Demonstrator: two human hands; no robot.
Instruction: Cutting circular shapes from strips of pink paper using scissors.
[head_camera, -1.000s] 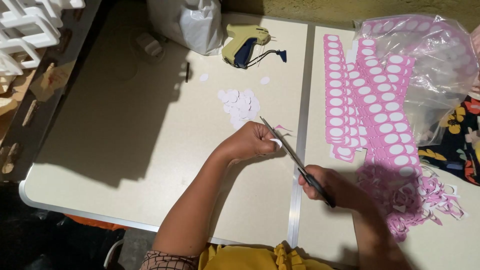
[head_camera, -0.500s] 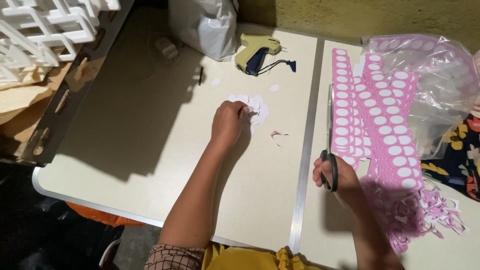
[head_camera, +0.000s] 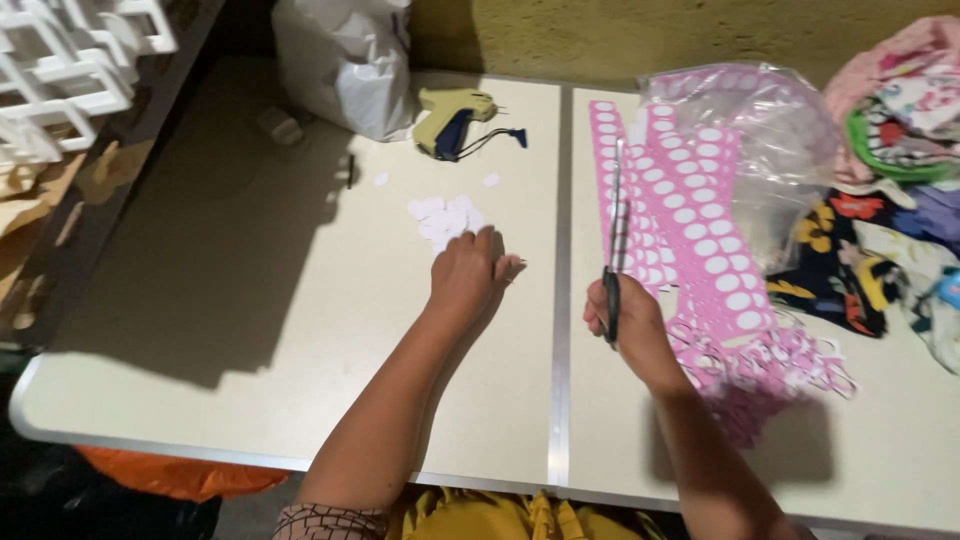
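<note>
While the right hand (head_camera: 628, 318) grips the dark handles of long metal scissors (head_camera: 614, 235), fingers closed around them, the blades stand shut and point away over the pink sheets of round white stickers (head_camera: 690, 225). The left hand (head_camera: 468, 270) lies palm down, fingers loosely curled and holding nothing, beside the small pile of white paper circles (head_camera: 443, 216) on the cream folding table (head_camera: 250, 330). Compared with half a second ago, the left hand has drawn back off the pile; the scissors remain upright.

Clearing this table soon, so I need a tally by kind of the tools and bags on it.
Scissors: 1, held in the right hand
Tagging gun: 1
White bag: 1
Clear plastic bag: 1
Total: 4
</note>
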